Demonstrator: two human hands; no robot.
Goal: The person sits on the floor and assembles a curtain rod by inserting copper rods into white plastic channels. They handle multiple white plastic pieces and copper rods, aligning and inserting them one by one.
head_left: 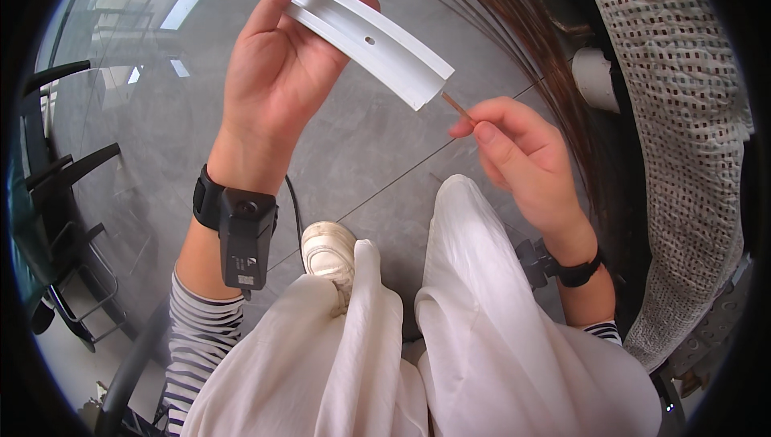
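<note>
A long white channel-shaped strip, with a small hole in its groove, crosses the upper part of the head view. My left hand is closed round it, the thumb on the near edge and the fingertips over the far edge. Close to the strip's right end, my right hand pinches a thin brown strip between thumb and fingers. The tip of the brown strip points at the end of the white one; whether they touch, I cannot tell.
A bundle of long thin brown strips runs down the right side, beside a white cylindrical thing and a patterned woven cloth. Black-armed chairs stand at the left. Below lies a grey tiled floor.
</note>
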